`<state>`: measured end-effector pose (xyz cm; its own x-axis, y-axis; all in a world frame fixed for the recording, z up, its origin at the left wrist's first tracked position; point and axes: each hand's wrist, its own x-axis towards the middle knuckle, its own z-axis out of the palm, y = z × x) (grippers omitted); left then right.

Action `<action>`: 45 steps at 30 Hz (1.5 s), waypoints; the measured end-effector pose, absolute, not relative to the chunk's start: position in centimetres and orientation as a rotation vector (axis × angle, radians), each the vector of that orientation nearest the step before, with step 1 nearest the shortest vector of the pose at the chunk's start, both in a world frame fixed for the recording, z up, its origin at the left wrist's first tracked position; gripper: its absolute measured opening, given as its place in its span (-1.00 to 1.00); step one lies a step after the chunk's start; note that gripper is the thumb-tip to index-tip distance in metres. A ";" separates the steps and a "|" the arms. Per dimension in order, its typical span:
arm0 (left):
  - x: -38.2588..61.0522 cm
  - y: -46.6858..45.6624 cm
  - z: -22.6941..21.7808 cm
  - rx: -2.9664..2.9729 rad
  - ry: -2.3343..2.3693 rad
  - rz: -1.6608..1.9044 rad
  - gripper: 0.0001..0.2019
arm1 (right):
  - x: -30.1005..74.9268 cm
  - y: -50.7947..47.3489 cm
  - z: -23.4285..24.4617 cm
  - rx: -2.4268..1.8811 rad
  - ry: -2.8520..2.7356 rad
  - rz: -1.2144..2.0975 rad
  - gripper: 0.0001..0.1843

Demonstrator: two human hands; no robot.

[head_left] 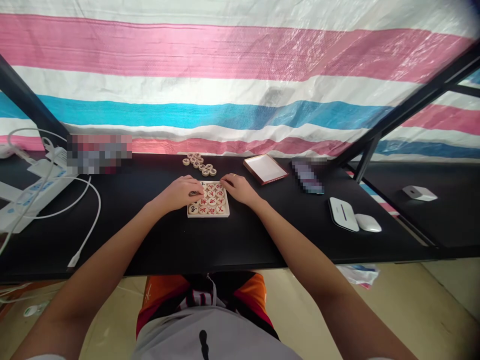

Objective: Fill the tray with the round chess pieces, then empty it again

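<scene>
A shallow white box (208, 216) lies on the desk in front of me, filled with rows of round wooden Chinese chess pieces (212, 201) with red and some black characters. My left hand (182, 192) reaches over the box's left side, fingers bent down in a pinch on a Chinese chess piece (194, 193), partly hidden under the hand. At the far right corner of the box, my right hand (238, 187) has its fingers and thumb together on the rim. Several loose Chinese chess pieces (205, 167) with dark characters lie in a cluster behind the box.
An open box lid (265, 169) lies behind my right hand, with a blurred phone-like object (307, 176) beside it. Farther right are a white device (343, 214) and a white mouse (368, 223). A power strip (35, 200) and white cables (98, 205) occupy the left.
</scene>
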<state>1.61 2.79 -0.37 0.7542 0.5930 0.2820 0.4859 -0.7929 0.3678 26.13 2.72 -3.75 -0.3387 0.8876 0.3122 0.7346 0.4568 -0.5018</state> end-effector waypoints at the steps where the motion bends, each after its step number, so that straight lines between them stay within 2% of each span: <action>1: 1.7 2.8 -0.5 2.676 0.841 0.571 -0.75 | 26.1 2.7 -3.8 -1.348 -2.166 0.366 -0.77; 15: 1.5 2.3 -0.5 2.756 0.898 0.577 -0.68 | 26.1 2.8 -3.8 -1.356 -2.171 0.354 -0.76; 20: 2.0 2.5 -0.8 2.525 1.087 0.545 -0.59 | 26.2 2.9 -3.9 -1.361 -2.178 0.359 -0.76; 29: 1.9 2.6 -0.9 2.423 1.114 0.529 -0.59 | 25.7 2.6 -3.9 -1.352 -2.104 0.371 -0.74; 34: 1.6 2.8 -1.2 2.420 1.101 0.473 -0.50 | 25.4 2.6 -4.1 -1.283 -2.111 0.374 -0.63; 39: 1.6 3.1 -1.4 2.405 1.094 0.456 -0.52 | 25.4 3.7 -4.2 -1.220 -2.290 0.456 -0.47; 45: 1.5 3.1 -1.3 2.408 1.104 0.436 -0.52 | 25.1 4.2 -4.1 -1.192 -2.356 0.534 -0.46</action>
<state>1.52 3.11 -1.34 0.6292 0.7714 0.0951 0.6283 -0.5768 0.5221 25.14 4.24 -4.06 -0.5290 0.8216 0.2124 0.6500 0.5532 -0.5211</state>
